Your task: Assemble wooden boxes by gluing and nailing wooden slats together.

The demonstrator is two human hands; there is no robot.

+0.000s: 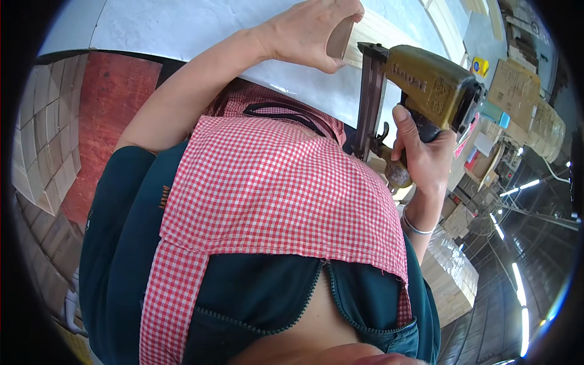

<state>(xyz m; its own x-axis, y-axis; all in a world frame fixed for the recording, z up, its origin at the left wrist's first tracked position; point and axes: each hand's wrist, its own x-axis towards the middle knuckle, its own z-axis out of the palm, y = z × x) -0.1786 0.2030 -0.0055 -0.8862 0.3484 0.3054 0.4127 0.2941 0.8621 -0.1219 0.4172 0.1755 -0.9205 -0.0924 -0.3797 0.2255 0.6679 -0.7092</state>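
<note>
My right hand (426, 152) is wrapped round the handle of a worn, brass-coloured pneumatic nail gun (429, 85). Its long dark magazine (370, 97) runs down toward my apron, and its nose lies beside the light wooden pieces. At the top of the view my left hand (304, 36) spans a flat wooden piece (339, 40), thumb on one edge and fingers on the other. Pale wooden strips (386, 33) extend beyond that piece on the table. Whether the nail gun's nose touches the wood I cannot tell.
A white-grey tabletop (176, 27) lies in front of me. Stacked wooden blocks (48, 128) and a red board (112, 121) stand at the left. Cardboard boxes (514, 91), a yellow tape measure (480, 66) and a wrapped wood stack (450, 277) are at the right.
</note>
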